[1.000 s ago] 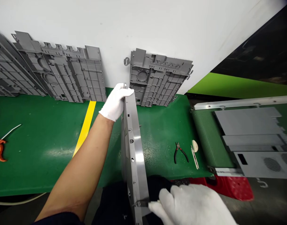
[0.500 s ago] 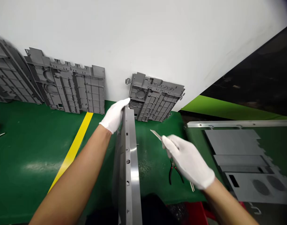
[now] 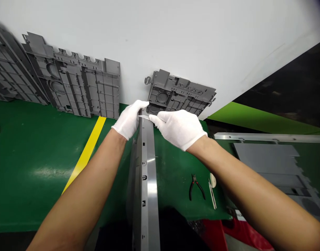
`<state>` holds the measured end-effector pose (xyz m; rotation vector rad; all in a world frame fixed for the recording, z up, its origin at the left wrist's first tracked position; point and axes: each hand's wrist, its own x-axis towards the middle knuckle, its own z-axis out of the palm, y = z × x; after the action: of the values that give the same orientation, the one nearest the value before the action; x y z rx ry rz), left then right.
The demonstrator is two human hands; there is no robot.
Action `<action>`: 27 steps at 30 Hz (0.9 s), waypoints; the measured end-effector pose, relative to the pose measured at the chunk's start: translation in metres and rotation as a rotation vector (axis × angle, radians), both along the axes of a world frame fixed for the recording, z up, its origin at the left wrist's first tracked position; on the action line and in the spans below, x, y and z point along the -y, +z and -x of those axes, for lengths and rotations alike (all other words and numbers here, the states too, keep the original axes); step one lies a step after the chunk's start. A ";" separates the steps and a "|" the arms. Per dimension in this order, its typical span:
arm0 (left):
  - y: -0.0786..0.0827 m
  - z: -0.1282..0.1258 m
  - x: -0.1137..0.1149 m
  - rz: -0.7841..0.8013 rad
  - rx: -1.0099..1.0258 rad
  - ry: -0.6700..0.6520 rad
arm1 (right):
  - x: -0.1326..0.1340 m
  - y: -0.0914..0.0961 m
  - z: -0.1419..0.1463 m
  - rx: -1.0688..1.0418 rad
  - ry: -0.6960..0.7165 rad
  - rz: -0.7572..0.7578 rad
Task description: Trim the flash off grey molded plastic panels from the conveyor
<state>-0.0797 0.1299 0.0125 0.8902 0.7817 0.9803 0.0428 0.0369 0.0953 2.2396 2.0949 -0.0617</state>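
A grey plastic panel (image 3: 150,167) stands on its long edge in front of me, its narrow side with small slots turned up. Gloved in white, my left hand (image 3: 130,119) is closed around the panel's far upper corner. My right hand (image 3: 179,129), also in a white glove, grips a knife (image 3: 143,117) whose pointed blade lies across the panel's top edge close to my left fingers. Its handle is mostly hidden inside the right hand. Whether the blade touches the plastic I cannot tell.
Similar grey panels (image 3: 104,90) lean on the white wall, one with hooks (image 3: 184,92) just beyond my hands. Cutters (image 3: 194,181) and tweezers (image 3: 212,195) lie on the green table (image 3: 172,174). More panels (image 3: 266,155) lie by a conveyor rail (image 3: 266,138) at right.
My right hand has brought the knife left and away from me, onto the panel's far end. My left hand still holds the same corner. At far left, another person's fingers have left the view.
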 end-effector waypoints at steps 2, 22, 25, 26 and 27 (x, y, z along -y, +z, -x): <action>0.000 -0.001 0.002 0.052 0.026 -0.020 | 0.003 0.003 0.003 0.048 0.000 0.017; 0.004 -0.004 0.007 0.063 -0.003 0.002 | 0.015 0.002 0.005 0.180 0.067 -0.037; 0.003 -0.006 0.007 0.062 -0.018 -0.001 | 0.014 0.001 0.002 0.171 0.071 -0.044; 0.002 -0.006 0.007 0.055 -0.020 0.003 | 0.013 0.001 0.001 0.167 0.072 -0.045; 0.002 -0.007 0.007 0.047 -0.021 0.005 | 0.013 0.001 0.000 0.161 0.072 -0.047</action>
<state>-0.0729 0.1230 0.0140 0.8596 0.8213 0.9546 0.0429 0.0243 0.0967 2.1130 2.1095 0.1684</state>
